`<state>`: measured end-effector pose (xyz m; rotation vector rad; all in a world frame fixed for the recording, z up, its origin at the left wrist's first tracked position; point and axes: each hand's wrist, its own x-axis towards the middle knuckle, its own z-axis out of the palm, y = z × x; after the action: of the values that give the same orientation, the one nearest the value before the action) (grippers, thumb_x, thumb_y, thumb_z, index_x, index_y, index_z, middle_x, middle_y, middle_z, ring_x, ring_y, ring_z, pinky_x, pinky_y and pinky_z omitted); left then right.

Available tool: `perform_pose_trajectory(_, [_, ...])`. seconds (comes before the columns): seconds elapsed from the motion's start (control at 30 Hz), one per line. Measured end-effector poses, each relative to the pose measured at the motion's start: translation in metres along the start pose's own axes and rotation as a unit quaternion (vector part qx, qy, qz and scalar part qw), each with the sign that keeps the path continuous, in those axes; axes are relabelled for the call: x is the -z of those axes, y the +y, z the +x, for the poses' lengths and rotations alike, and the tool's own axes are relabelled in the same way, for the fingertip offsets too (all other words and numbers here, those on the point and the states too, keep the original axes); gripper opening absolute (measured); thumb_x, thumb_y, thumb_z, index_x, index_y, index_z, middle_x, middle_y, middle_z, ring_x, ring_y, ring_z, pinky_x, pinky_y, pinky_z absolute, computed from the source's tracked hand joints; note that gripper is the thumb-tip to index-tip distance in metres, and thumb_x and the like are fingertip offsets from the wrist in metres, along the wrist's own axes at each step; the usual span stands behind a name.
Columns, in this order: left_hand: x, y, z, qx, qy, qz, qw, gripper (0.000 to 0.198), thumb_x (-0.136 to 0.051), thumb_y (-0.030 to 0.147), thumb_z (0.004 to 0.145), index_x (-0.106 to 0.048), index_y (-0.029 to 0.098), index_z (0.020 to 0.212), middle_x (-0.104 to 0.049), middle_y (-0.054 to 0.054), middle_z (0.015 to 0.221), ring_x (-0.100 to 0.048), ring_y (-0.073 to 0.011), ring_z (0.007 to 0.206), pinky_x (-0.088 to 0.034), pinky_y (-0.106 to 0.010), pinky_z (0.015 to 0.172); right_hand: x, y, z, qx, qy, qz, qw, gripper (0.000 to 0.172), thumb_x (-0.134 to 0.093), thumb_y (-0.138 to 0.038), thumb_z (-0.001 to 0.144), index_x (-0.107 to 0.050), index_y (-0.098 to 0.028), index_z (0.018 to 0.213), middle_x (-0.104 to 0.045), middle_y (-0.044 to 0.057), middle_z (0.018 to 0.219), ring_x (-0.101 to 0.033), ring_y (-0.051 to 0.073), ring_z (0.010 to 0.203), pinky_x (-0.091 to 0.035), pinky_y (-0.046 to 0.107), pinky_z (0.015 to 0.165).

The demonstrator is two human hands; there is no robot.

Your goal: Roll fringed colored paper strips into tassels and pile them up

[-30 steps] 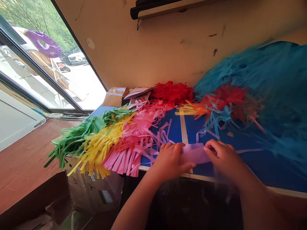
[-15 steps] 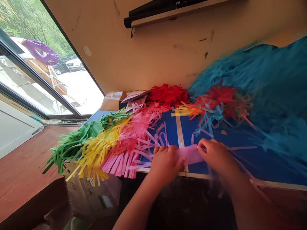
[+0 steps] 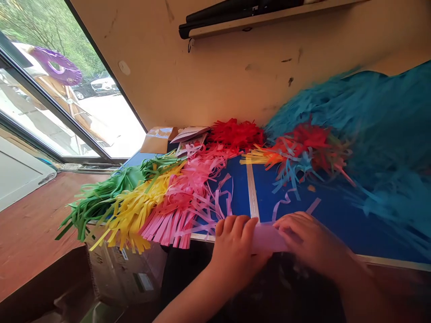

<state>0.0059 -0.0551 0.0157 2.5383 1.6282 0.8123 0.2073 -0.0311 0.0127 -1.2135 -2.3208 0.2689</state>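
Head view looks down on two hands at the near edge of a blue table point(image 3: 235, 188). The left hand point(image 3: 235, 253) holds one end of a pale pink paper strip point(image 3: 269, 237), and its fingers point(image 3: 232, 226) are closed over the paper. The right hand point(image 3: 310, 240) holds the other end, with its fingers lying almost flat on top. Both hands are narrow on the paper and stand close together, only the strip is between them. This strip is at the near edge of the table, and it touches both hands.

Just beyond the left hand, some loose lilac paper strips point(image 3: 218, 202) lie on the table. Farther left on the table lies a pink paper fringe point(image 3: 168, 224), then a yellow paper fringe point(image 3: 134, 215) and a green paper fringe point(image 3: 104, 193), each one overlapping the next. At the far edge of the table is a red paper fringe point(image 3: 235, 134), beside a flat piece of brown cardboard point(image 3: 156, 140) and some white papers point(image 3: 188, 134). To the right on the table, a mixed heap of red and blue paper strips point(image 3: 303, 152) lies against a big turquoise paper fringe pile point(image 3: 370, 116). Below the left end of the table stands a cardboard box point(image 3: 117, 273).
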Motion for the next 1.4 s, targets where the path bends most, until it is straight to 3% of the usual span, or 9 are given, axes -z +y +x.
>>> perform_pose_trajectory(0.2, [-0.007, -0.013, -0.004, -0.005, -0.020, 0.106, 0.994, 0.005, -0.055, 0.019, 0.082, -0.058, 0.022, 0.084, -0.064, -0.002, 0.087, -0.053, -0.0212, 0.083, -0.035, -0.036, 0.074, 0.001, -0.003, -0.010, 0.056, 0.037, -0.027, 0.997, 0.016, -0.042, -0.020, 0.087, -0.058, -0.024, 0.088, -0.067, 0.003, 0.090, -0.060, 0.016, 0.087, -0.040, 0.036, 0.085])
perform_pose_trajectory(0.33, [-0.008, -0.022, -0.001, -0.034, 0.033, 0.128, 0.991, 0.008, -0.052, 0.015, 0.083, -0.057, 0.021, 0.081, -0.064, -0.001, 0.088, -0.053, -0.0198, 0.085, -0.034, -0.035, 0.076, -0.007, -0.018, -0.007, 0.086, 0.068, -0.065, 0.992, 0.020, -0.042, -0.015, 0.085, -0.057, -0.023, 0.097, -0.067, 0.002, 0.092, -0.060, 0.016, 0.088, -0.038, 0.035, 0.083])
perform_pose_trajectory(0.63, [0.001, -0.022, 0.005, -0.122, -0.115, 0.059, 0.984, 0.022, -0.056, 0.038, 0.082, -0.059, 0.020, 0.094, -0.064, -0.003, 0.095, -0.055, -0.0201, 0.090, -0.037, -0.036, 0.081, -0.019, -0.017, 0.000, 0.089, 0.052, -0.109, 0.989, 0.027, -0.033, -0.013, 0.088, -0.058, -0.020, 0.083, -0.066, 0.002, 0.078, -0.058, 0.013, 0.068, -0.038, 0.031, 0.073])
perform_pose_trajectory(0.83, [0.016, -0.043, 0.006, -0.155, -0.138, 0.051, 0.977, 0.021, -0.051, 0.038, 0.084, -0.061, 0.020, 0.089, -0.065, -0.002, 0.088, -0.057, -0.0194, 0.083, -0.038, -0.035, 0.075, -0.015, -0.011, -0.008, 0.047, 0.006, -0.107, 0.993, 0.027, -0.034, -0.019, 0.090, -0.056, -0.022, 0.075, -0.060, 0.000, 0.065, -0.054, 0.014, 0.062, -0.035, 0.029, 0.063])
perform_pose_trajectory(0.9, [0.022, -0.055, 0.002, -0.146, -0.096, 0.034, 0.984, 0.027, -0.048, 0.044, 0.085, -0.060, 0.020, 0.089, -0.065, -0.003, 0.085, -0.057, -0.0205, 0.081, -0.039, -0.037, 0.076, -0.013, -0.013, -0.009, 0.046, 0.012, -0.103, 0.994, 0.027, -0.034, -0.019, 0.089, -0.057, -0.023, 0.075, -0.061, 0.001, 0.068, -0.055, 0.014, 0.063, -0.036, 0.029, 0.063])
perform_pose_trajectory(1.03, [0.034, -0.068, -0.008, -0.029, 0.190, -0.115, 0.975, 0.048, -0.027, 0.059, 0.087, -0.048, 0.020, 0.109, -0.059, -0.007, 0.090, -0.055, -0.0226, 0.086, -0.042, -0.040, 0.078, -0.013, -0.017, -0.008, 0.060, 0.034, -0.102, 0.992, 0.027, -0.033, -0.016, 0.088, -0.058, -0.022, 0.079, -0.065, 0.003, 0.079, -0.057, 0.014, 0.067, -0.037, 0.029, 0.065])
perform_pose_trajectory(1.1, [0.037, -0.059, -0.007, -0.001, 0.247, -0.164, 0.955, 0.046, -0.031, 0.057, 0.088, -0.041, 0.021, 0.114, -0.056, -0.007, 0.093, -0.054, -0.0218, 0.088, -0.044, -0.038, 0.078, -0.015, -0.019, -0.006, 0.074, 0.032, -0.095, 0.992, 0.028, -0.032, -0.015, 0.087, -0.058, -0.021, 0.080, -0.066, 0.003, 0.081, -0.057, 0.014, 0.067, -0.037, 0.029, 0.065])
perform_pose_trajectory(1.3, [0.021, -0.010, 0.026, -0.076, -0.188, -0.064, 0.977, 0.041, -0.062, 0.051, 0.073, -0.054, 0.018, 0.096, -0.063, -0.005, 0.088, -0.057, -0.0228, 0.085, -0.043, -0.036, 0.078, -0.014, -0.022, 0.005, 0.025, -0.002, -0.066, 0.998, 0.019, -0.042, -0.013, 0.079, -0.050, -0.022, 0.065, -0.057, -0.001, 0.062, -0.051, 0.013, 0.059, -0.031, 0.026, 0.054])
perform_pose_trajectory(1.4, [0.012, -0.006, 0.035, -0.074, -0.258, -0.002, 0.963, 0.026, -0.060, 0.042, 0.077, -0.057, 0.016, 0.085, -0.064, -0.006, 0.085, -0.058, -0.0230, 0.083, -0.043, -0.035, 0.074, -0.012, -0.021, 0.011, -0.038, -0.027, -0.044, 0.998, 0.016, -0.044, -0.011, 0.076, -0.048, -0.021, 0.064, -0.057, -0.001, 0.067, -0.052, 0.013, 0.061, -0.030, 0.025, 0.055])
